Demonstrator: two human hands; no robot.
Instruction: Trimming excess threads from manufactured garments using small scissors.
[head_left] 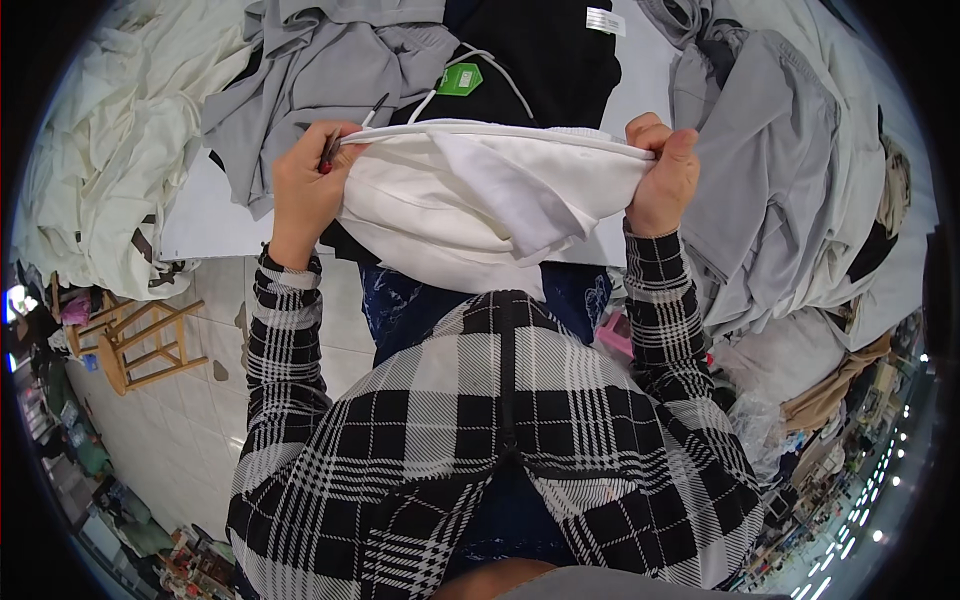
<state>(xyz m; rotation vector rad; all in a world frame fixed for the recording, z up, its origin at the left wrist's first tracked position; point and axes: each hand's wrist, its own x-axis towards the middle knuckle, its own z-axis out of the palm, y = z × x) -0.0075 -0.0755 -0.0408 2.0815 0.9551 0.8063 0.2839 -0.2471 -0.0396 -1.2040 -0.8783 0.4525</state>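
A white garment [420, 215] is stretched by its upper edge between my two hands, and its loose folds hang toward my body. My left hand [307, 190] is closed on the left end of that edge. The same hand also holds a slim pointed tool [327, 160] with dark and red parts; its kind is unclear. At the right end, my right hand [664, 182] grips the edge with the thumb on top. Just beyond the cloth lies a black garment [550, 70] with a white drawstring [515, 88] and a green hang tag [460, 79].
Grey garments lie on the white table [215, 225] at the far left [350, 55] and right [755, 170]. A pile of cream cloth [130, 140] fills the left side. On the tiled floor, a wooden stool [150, 345] stands at the left.
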